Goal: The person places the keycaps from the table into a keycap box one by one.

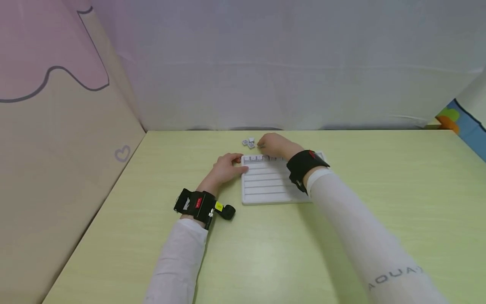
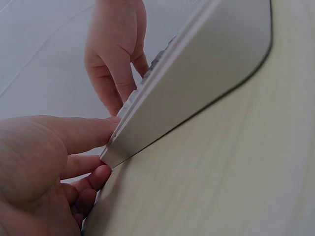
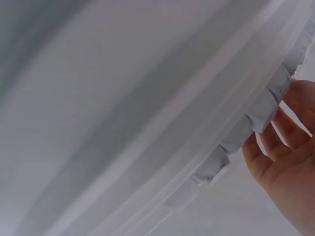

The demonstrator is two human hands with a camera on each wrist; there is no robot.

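We see open surface (image 1: 379, 177) to the right of the white slotted tray (image 1: 265, 185) and in front of it. Behind the tray, loose tiles (image 1: 248, 142) lie near the back wall (image 1: 284, 84), and the left wall (image 1: 57, 169) closes that side.

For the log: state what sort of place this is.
Probably a screened-off tabletop work booth: a pale green table, plain white fabric hung behind it, and a pastel partition at the side. A white grooved tray and small tiles lie on it.
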